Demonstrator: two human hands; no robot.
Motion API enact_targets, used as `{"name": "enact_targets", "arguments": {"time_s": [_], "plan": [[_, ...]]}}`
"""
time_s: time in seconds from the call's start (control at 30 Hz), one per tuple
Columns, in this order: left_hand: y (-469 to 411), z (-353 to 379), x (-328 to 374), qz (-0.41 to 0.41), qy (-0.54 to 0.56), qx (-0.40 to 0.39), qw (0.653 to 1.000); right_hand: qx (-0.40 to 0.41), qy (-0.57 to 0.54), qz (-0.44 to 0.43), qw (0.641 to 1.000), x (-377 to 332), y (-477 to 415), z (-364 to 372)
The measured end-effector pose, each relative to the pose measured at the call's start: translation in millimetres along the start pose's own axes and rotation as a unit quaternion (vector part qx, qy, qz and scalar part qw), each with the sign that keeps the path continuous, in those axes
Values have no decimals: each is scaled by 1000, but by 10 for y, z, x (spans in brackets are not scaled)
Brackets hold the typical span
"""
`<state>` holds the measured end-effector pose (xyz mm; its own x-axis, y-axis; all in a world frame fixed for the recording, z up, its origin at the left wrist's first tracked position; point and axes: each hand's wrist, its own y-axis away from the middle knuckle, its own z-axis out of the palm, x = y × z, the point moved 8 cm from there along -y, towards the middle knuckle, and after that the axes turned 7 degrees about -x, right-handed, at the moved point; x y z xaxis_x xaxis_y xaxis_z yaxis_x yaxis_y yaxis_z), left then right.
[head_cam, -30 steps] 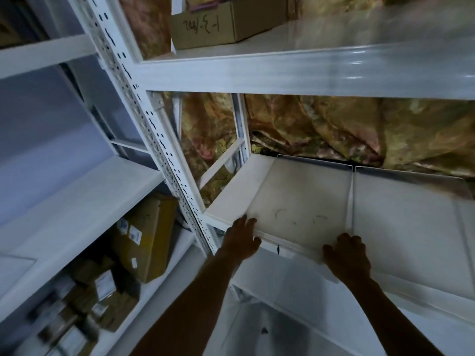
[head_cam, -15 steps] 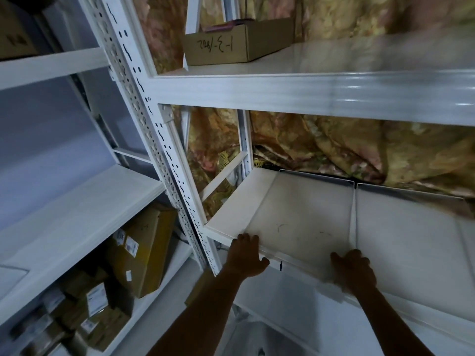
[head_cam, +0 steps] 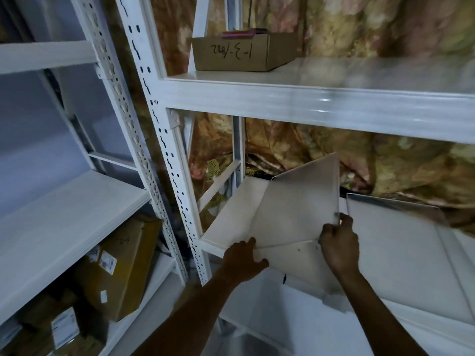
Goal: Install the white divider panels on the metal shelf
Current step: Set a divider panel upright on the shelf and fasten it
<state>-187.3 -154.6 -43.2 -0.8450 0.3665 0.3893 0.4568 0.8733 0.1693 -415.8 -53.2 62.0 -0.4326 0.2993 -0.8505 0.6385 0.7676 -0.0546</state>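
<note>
Both bare forearms reach up and forward. The left hand (head_cam: 243, 260) curls its fingers over an edge, thumb spread below; the right hand (head_cam: 339, 246) pinches with its fingertips (head_cam: 345, 219), knuckles up.

The tilted divider panel (head_cam: 295, 209) blocks the shelf bay's left half; the right half (head_cam: 401, 242) lies open.

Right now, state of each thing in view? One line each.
left panel: tilted up on its right edge, held by both hands
right panel: lying flat on the shelf
left hand: gripping the left panel's front edge
right hand: pinching the left panel's raised right edge
cardboard box: open-topped, on the upper shelf
</note>
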Motion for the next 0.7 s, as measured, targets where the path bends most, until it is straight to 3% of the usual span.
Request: {"name": "enact_targets", "arguments": {"time_s": [0.27,0.43,0.6,0.7], "plan": [[57,-172,-234,19,143,-3,989,-134,-8,-41,990,-820,-17,535],[-41,-527,-164,45,126,-21,991,-211,76,-23,974,-1132,-59,809],[-196,-968,261,101,94,-38,990,-273,-11,36,961,-1370,22,1046],[-228,-1156,438,120,69,-56,989,-271,-35,61,960,-1471,23,1077]]}}
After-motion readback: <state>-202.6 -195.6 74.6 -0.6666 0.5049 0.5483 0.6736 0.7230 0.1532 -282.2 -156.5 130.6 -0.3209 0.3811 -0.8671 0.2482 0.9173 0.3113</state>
